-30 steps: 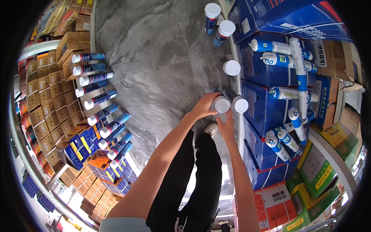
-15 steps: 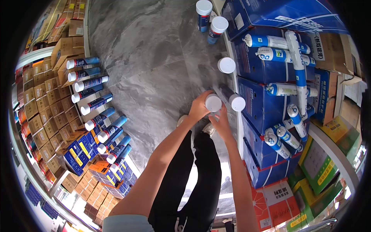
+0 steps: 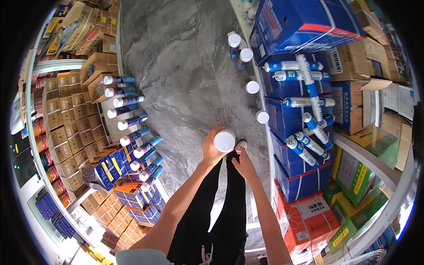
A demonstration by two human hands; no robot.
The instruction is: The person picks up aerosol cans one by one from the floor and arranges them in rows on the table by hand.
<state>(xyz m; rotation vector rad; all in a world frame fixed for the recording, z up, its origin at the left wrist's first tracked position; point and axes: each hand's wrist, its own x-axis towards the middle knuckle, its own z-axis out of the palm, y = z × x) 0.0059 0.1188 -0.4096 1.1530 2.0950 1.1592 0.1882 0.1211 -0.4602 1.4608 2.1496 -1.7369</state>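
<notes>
My left hand (image 3: pixel 210 147) is wrapped around a canister with a round white cap (image 3: pixel 225 140); seen from above, the cap hides most of its body. Just right of it, my right hand (image 3: pixel 244 164) holds nothing, its thumb and fingers apart. Beyond my hands, a white-capped canister (image 3: pixel 262 117) and another canister (image 3: pixel 252 87) stand on the floor along the right shelf's foot. Farther up, two blue canisters (image 3: pixel 245 56) with white caps stand close together.
Blue boxes (image 3: pixel 295 152) on the right bear several blue-and-white sausage packs (image 3: pixel 309 79). A red-orange box (image 3: pixel 309 225) and green boxes (image 3: pixel 353 176) are lower right. At left, several white-capped canisters (image 3: pixel 132 100) stand before shelves of brown cartons (image 3: pixel 66 123). Grey floor (image 3: pixel 181 66) runs between.
The held canister has moved left and nearer to me, away from the row along the right shelf. My right hand has come off it. The view has shifted too.
</notes>
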